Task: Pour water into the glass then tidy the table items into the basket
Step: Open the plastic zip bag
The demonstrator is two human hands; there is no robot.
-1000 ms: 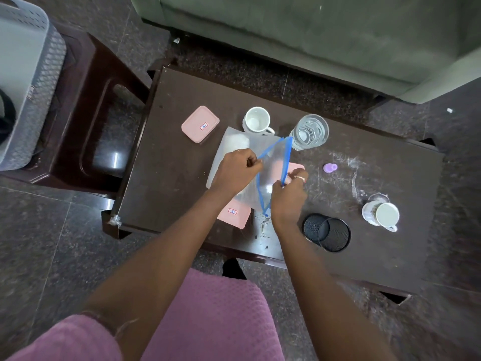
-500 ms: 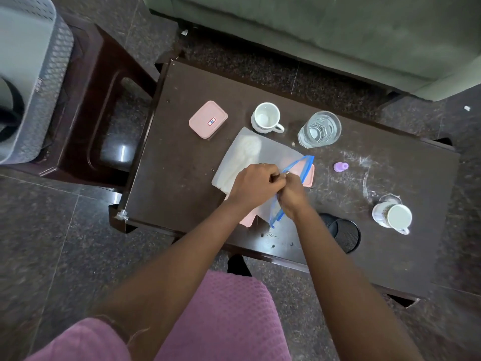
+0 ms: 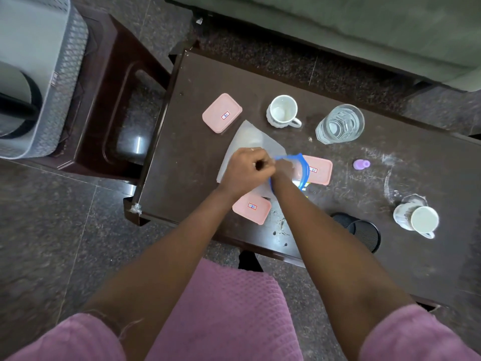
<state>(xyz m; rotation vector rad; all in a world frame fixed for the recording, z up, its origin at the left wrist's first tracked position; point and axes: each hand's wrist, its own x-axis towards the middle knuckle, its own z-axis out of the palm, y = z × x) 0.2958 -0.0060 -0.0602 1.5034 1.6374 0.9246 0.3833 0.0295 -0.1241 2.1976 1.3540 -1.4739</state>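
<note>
A clear zip bag with a blue rim (image 3: 303, 169) lies on the dark table (image 3: 182, 157). My left hand (image 3: 248, 170) pinches the bag's near edge. My right hand (image 3: 282, 169) reaches into the bag's mouth and is mostly hidden by the left hand and the plastic. Three pink lidded boxes lie around: one at the back left (image 3: 222, 112), one by the bag's right side (image 3: 318, 170), one under my wrists (image 3: 251, 208). A glass of water (image 3: 339, 124) stands at the back. The grey basket (image 3: 39, 74) sits on a stool at far left.
A white cup (image 3: 283, 110) stands upright near the glass. A second white cup (image 3: 416, 217) lies tipped at the right. Black round coasters (image 3: 360, 231) sit near the front edge, a small purple cap (image 3: 361, 164) further back. A green sofa (image 3: 338, 22) runs behind the table.
My hands have drawn together over the bag. The right hand went from holding the blue rim apart to reaching into the bag's mouth. The bag has sunk lower onto the table.
</note>
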